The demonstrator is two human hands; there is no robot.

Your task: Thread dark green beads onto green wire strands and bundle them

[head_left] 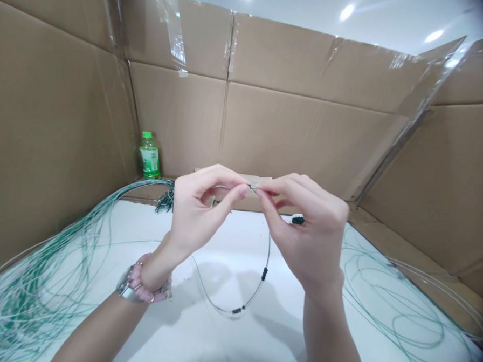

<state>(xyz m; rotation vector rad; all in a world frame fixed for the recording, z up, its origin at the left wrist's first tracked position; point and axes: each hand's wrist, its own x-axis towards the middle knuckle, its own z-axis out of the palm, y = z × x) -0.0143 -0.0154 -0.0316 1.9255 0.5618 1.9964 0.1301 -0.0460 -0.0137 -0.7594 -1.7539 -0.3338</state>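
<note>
My left hand (203, 208) and my right hand (310, 228) meet fingertip to fingertip above the white tabletop (216, 347). Each pinches a thin dark cord (269, 247) between thumb and forefinger. From my fingers the cord hangs down in a loop, with small black knots or beads (264, 274) on its right side and more (237, 311) at the bottom. The exact spot where my fingertips close on it is mostly covered. A pink beaded bracelet (137, 278) and a silvery band circle my left wrist.
A large bundle of green and white cords (46, 268) spreads over the left side. Loose green strands (396, 313) coil at the right. A green bottle (149, 157) stands in the back left corner. Cardboard walls (301, 130) enclose the back and both sides.
</note>
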